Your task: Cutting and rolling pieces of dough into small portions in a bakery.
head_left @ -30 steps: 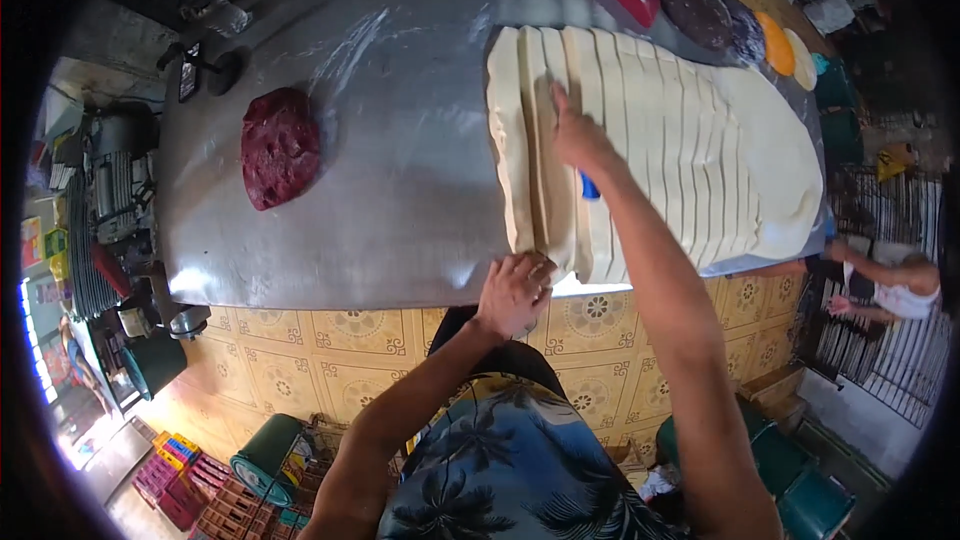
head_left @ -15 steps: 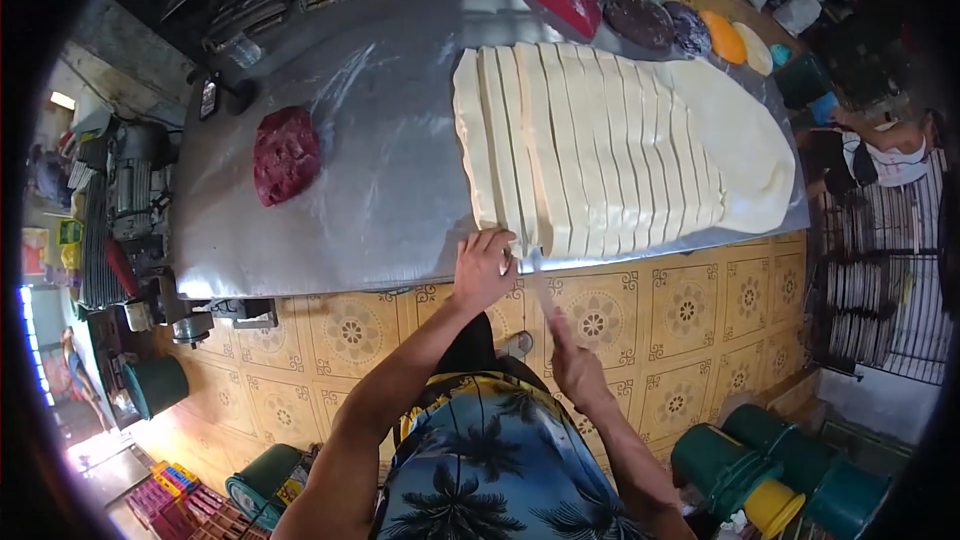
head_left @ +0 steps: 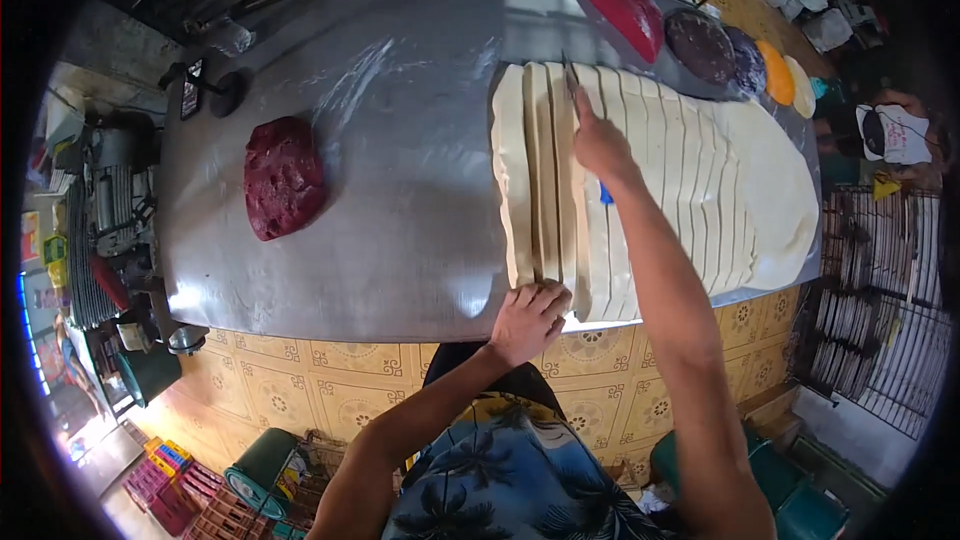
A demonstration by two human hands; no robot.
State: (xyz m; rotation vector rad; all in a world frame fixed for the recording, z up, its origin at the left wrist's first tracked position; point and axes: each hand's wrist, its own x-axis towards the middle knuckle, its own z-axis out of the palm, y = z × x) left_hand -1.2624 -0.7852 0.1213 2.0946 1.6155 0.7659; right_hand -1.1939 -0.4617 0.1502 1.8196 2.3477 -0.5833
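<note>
Live from my end of the feed now; the right hand (head_left: 605,148) is closed around the knife (head_left: 571,78), index finger stretched forward along it, a bit of the blue handle peeking out behind the palm; the tip sits up at the far edge of the dough (head_left: 780,165), arm at full reach. And the left hand (head_left: 532,320) is down at the near edge, fingers bent over the strip ends, half curled; whether it pinches them or only presses, I can't tell from here. The dough lies in a wide pale sheet across the right part of the table (head_left: 400,270), scored into long strips, its right end uncut; the red lump (head_left: 284,178) sits well off to the left.

For a good cut, I'd want one long, even pull toward the body, the finger steering and the tip pressed right through; I can't see how deep it bites; pace matters too, since a rushed pull could drag soft dough and bend the line. I'd keep those left fingers firm but clear of the blade's line; width is best judged against the neighbouring strip.
</note>
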